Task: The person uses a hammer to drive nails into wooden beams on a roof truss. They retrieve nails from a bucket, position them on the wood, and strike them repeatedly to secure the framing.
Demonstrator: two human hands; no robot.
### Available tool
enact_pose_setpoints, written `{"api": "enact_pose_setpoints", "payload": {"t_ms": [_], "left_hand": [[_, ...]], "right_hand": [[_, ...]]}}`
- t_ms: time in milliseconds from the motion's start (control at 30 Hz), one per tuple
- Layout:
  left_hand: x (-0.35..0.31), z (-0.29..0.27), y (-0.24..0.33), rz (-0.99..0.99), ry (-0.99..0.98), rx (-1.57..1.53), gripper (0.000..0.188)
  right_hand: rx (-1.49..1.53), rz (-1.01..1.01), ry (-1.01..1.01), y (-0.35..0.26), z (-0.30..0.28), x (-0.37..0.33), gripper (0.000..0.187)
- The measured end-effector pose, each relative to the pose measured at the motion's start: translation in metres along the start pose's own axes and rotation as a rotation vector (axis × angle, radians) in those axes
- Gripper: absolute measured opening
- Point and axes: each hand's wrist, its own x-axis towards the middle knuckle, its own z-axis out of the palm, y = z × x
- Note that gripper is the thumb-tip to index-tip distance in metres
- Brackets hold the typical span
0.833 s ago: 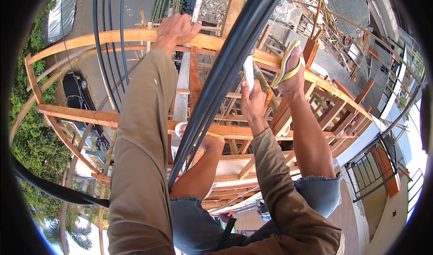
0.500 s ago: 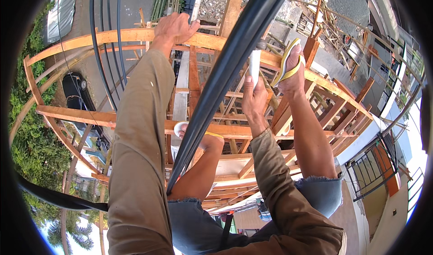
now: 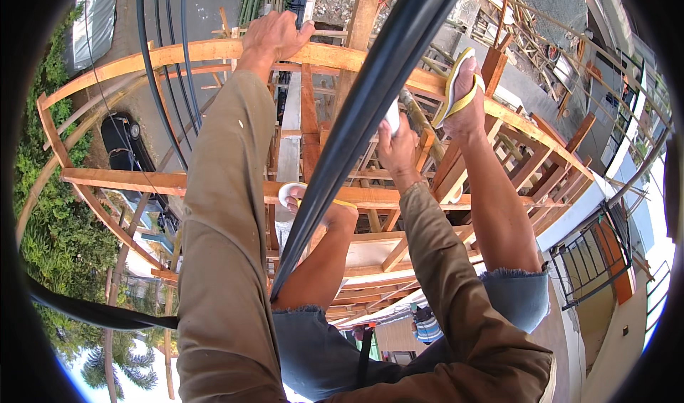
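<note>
**Left hand braced on the beam, white handle held at 1 o'clock**

At 11 o'clock I have my left hand [image 3: 274,36] draped over the curved wooden beam [image 3: 331,55]; its fingers drop out of sight, so I cannot tell how tightly that grip is pressed together. My right hand [image 3: 399,147], at 2 o'clock, has its grip closed around a white handle [image 3: 392,118] at 1 o'clock. The handle's far end disappears behind the thick black cables [image 3: 374,97], which run from 1 o'clock down to 7.

I judge the step in hand to be steadying the body while the tool is readied near the beam. The next move, I think, calls for a firm left hold and a path for the handle that clears the cables and the right foot [image 3: 464,82] at 2 o'clock. A snag there looks the likeliest trouble.
</note>
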Motion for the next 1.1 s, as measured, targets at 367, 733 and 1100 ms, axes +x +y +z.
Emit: {"api": "enact_pose_setpoints", "payload": {"t_ms": [367, 733, 1100], "left_hand": [[0.009, -0.016, 0.014, 0.008, -0.064, 0.075, 0.062], [-0.013, -0.034, 0.042, -0.049, -0.058, 0.096, 0.061], [-0.015, 0.008, -0.009, -0.098, 0.059, 0.035, 0.06]], "right_hand": [[-0.494, 0.2, -0.071, -0.069, 0.013, 0.011, 0.039], [-0.026, 0.114, 0.196, -0.099, 0.005, 0.002, 0.04], [-0.272, -0.186, -0.064, -0.038, 0.014, -0.005, 0.043]]}}
